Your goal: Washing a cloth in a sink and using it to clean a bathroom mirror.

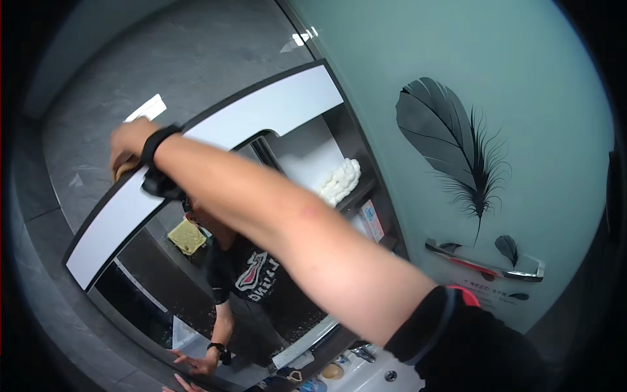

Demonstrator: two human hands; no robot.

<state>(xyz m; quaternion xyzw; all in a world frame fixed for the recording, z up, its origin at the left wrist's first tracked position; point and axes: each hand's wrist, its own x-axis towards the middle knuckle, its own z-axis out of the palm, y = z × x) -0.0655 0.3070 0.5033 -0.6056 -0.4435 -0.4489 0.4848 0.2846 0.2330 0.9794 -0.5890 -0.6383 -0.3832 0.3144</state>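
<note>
My right arm reaches from the lower right across a mirror cabinet, and my right hand [132, 142] is at the cabinet's upper edge, with a black band [159, 145] on the wrist. Its fingers curl down over something tan-yellow [124, 170], mostly hidden, whose kind I cannot make out. The mirror cabinet [98, 253] has a pale front border and a dark rim. Low in the view, fingertips of my left hand [185, 384] show, spread apart, near the mirror's lower part. The mirror reflects my dark shirt, an arm with a watch, and a yellow cloth-like thing [187, 236].
Open shelves on the cabinet's right hold a white knobbly item [341, 182] and a small box [372, 221]. Below are a white sink [408, 379] and a faucet [363, 351]. A metal bar [486, 266] juts from the feather-patterned green glass panel [555, 130] at right.
</note>
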